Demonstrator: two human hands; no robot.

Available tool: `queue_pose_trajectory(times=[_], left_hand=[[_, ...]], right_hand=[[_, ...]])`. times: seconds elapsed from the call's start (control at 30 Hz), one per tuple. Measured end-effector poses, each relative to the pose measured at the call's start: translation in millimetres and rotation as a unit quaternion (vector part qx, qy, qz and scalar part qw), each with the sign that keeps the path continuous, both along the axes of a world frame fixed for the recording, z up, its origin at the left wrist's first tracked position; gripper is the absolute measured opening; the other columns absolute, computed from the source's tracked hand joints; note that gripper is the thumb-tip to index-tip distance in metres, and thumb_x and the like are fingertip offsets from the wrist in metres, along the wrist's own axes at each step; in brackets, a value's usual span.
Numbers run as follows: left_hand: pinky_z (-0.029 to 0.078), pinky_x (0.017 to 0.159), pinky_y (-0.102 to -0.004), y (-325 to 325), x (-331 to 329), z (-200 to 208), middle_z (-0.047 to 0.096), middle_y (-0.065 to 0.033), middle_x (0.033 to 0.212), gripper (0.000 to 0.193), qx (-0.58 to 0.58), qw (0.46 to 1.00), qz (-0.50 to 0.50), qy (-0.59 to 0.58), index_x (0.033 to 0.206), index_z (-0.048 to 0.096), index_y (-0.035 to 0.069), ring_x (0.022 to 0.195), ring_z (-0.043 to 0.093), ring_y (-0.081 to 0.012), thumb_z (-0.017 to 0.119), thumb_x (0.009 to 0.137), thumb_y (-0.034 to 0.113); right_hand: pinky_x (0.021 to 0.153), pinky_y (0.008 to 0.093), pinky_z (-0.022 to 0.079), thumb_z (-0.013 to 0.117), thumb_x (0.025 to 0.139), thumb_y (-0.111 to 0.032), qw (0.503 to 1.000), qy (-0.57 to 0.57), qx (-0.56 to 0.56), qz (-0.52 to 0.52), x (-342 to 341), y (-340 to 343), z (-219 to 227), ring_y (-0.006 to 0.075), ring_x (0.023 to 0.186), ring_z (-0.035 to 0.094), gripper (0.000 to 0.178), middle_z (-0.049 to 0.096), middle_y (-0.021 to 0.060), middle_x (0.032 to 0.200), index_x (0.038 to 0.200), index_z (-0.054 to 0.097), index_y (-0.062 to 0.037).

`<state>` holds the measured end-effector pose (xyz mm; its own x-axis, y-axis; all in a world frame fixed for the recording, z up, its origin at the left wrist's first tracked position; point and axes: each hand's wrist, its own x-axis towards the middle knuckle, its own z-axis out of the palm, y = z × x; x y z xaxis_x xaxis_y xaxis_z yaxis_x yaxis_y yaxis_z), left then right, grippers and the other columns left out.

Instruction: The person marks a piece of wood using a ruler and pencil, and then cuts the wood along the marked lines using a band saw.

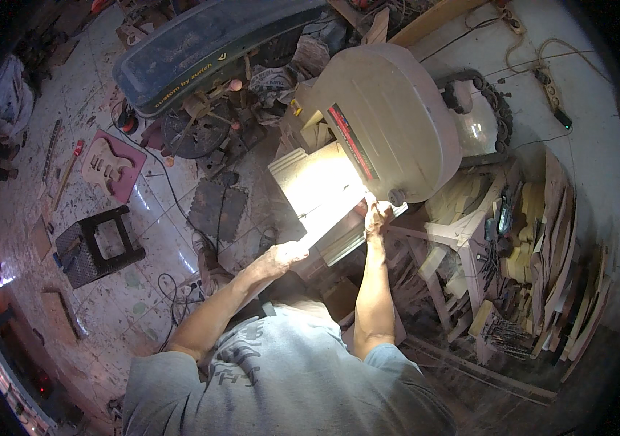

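Observation:
A large beige band saw housing (397,109) rises ahead of me, over a brightly lit saw table (310,168). A pale, narrow strip of wood (330,221) lies slantwise across the table's near edge. My left hand (288,253) is closed round its near left end. At its far right end, close beside the housing, my right hand (377,214) grips it with bent fingers. Glare washes out the strip's surface, and the blade cannot be made out.
Wooden boards (578,312) stand stacked at the right beside a wooden stand (462,236). At left are a black step stool (99,247), a guitar-body-shaped piece (111,168) on a pink sheet and a floor cable (172,190). A long dark case (201,54) lies at the back.

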<state>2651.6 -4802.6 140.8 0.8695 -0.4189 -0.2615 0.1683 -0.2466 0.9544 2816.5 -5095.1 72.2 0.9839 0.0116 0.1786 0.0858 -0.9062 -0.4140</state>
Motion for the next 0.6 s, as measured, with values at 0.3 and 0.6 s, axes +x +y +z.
queue_pose_trajectory(times=[0.3, 0.6], left_hand=[[0.051, 0.088, -0.0378, 0, 0, -2, 0.064, -0.0164, 0.110, 0.024, 0.016, 0.998, 0.002, -0.058, 0.111, 0.064, 0.006, 0.101, 0.062, -0.0321, 0.049, 0.096, 0.018], [0.050, 0.090, -0.0375, 2, 5, 21, 0.063, -0.0162, 0.110, 0.027, 0.039, 0.999, -0.010, 0.021, 0.113, 0.063, 0.006, 0.102, 0.061, -0.0313, 0.046, 0.098, 0.022]], right_hand=[[0.078, 0.0436, 0.052, 0.065, 0.082, -0.014, 0.997, -0.034, -0.066, 0.021, 3, 3, -1, 0.0325, 0.082, 0.066, 0.012, 0.068, 0.0148, 0.083, 0.090, 0.073, -0.0084], [0.077, 0.0437, 0.052, 0.064, 0.081, -0.014, 0.999, 0.009, -0.047, 0.003, 5, -12, -21, 0.0337, 0.081, 0.066, 0.016, 0.067, 0.0189, 0.085, 0.081, 0.068, 0.0018]])
